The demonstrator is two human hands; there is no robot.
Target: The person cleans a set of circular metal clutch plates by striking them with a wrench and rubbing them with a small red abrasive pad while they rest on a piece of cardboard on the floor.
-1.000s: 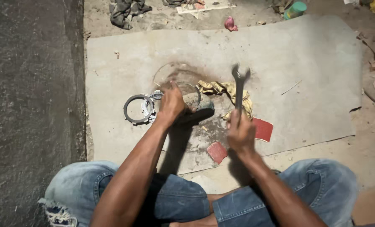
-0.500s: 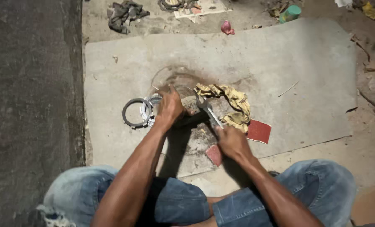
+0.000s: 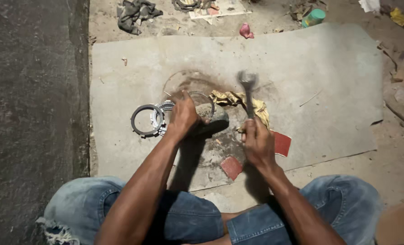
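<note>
Left hand (image 3: 183,117) is clamping a grey metal part (image 3: 209,119) to the mat (image 3: 329,90) – right of the rings (image 3: 147,120). Right hand (image 3: 257,141) is fisting a spanner (image 3: 247,93) by its near end – heavy, stiff steel, probably greasy, so a low grip suits it.

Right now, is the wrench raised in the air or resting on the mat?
Raised. The right hand holds the wrench by its handle, head pointing up and away, blurred, above the yellow rag; the left hand presses on a metal part.
</note>
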